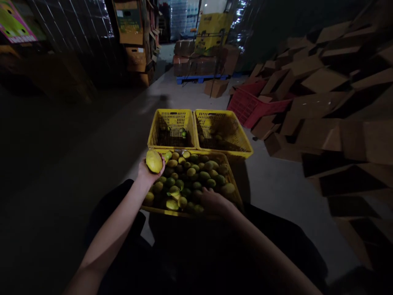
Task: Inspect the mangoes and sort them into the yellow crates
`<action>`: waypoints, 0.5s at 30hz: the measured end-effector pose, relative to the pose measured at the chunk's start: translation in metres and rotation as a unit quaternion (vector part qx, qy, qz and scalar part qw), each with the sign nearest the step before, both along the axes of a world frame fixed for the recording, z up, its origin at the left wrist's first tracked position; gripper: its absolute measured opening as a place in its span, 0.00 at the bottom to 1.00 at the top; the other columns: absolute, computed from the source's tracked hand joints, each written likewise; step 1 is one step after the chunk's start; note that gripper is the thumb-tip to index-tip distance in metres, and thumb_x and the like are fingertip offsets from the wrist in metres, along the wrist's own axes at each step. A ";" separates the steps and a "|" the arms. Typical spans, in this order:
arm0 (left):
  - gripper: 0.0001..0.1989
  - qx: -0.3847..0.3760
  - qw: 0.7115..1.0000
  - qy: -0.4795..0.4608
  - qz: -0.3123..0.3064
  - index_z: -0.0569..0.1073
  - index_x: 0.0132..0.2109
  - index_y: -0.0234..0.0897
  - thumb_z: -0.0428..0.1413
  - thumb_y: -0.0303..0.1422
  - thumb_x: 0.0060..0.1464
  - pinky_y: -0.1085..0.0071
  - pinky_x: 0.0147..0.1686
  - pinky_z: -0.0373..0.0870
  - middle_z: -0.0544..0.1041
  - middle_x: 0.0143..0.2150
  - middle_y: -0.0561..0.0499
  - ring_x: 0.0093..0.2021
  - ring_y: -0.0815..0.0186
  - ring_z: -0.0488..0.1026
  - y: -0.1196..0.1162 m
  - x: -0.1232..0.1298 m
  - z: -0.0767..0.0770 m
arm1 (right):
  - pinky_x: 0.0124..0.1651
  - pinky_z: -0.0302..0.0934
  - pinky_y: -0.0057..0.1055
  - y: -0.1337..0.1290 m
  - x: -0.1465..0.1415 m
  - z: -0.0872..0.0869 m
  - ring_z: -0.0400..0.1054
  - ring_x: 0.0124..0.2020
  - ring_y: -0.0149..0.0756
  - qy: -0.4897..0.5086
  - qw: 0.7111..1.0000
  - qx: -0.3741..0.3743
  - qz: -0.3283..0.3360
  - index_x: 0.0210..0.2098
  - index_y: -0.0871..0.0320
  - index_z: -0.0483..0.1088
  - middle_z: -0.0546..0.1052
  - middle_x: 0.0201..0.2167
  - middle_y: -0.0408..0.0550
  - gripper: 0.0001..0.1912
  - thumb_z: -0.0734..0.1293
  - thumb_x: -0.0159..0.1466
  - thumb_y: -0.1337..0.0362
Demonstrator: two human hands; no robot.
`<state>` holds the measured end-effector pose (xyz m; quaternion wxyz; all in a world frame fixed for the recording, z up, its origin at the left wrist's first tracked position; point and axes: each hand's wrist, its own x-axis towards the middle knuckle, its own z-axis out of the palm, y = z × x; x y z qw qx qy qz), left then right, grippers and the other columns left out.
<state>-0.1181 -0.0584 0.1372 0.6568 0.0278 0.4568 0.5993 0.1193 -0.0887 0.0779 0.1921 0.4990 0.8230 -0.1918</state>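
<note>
My left hand (147,173) holds up a large yellow lemon (154,161) above the left edge of the near yellow crate (232,180). Lemons fill this crate, some yellow and many green. A bright yellow lemon (172,204) lies near its front rim. My right hand (212,200) reaches into the right half of the pile, its fingers curled over a dark lemon (197,195). Shadow hides part of that grip.
Two yellow crates, a left one (174,116) and a right one (242,141), stand behind, each with a few fruits. A red crate (250,104) and heaped cardboard boxes (319,106) lie to the right. Farther back is a loaded blue pallet (201,78).
</note>
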 end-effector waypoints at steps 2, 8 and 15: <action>0.21 -0.008 0.999 -0.031 0.009 0.73 0.45 0.36 0.36 0.34 0.59 0.71 0.37 0.75 0.77 0.35 0.47 0.40 0.65 0.76 0.000 -0.001 -0.001 | 0.42 0.64 0.56 -0.017 -0.008 -0.018 0.59 0.59 0.69 -0.045 0.999 -0.015 -0.003 0.53 0.53 0.70 0.66 0.59 0.64 0.24 0.68 0.56 0.69; 0.20 -0.031 0.998 -0.051 0.012 0.72 0.47 0.35 0.38 0.33 0.59 0.69 0.35 0.75 0.78 0.36 0.46 0.38 0.63 0.76 -0.002 -0.002 0.000 | 0.41 0.66 0.47 -0.032 -0.002 -0.040 0.48 0.65 0.63 -0.039 0.999 0.026 -0.020 0.52 0.56 0.69 0.61 0.62 0.66 0.19 0.57 0.65 0.72; 0.19 -0.055 0.991 -0.120 0.035 0.72 0.48 0.33 0.41 0.35 0.59 0.70 0.33 0.76 0.77 0.33 0.47 0.31 0.66 0.76 -0.003 -0.006 -0.002 | 0.39 0.62 0.31 -0.001 0.016 -0.033 0.63 0.54 0.47 -0.003 0.999 0.019 -0.026 0.52 0.59 0.68 0.70 0.51 0.59 0.19 0.58 0.62 0.73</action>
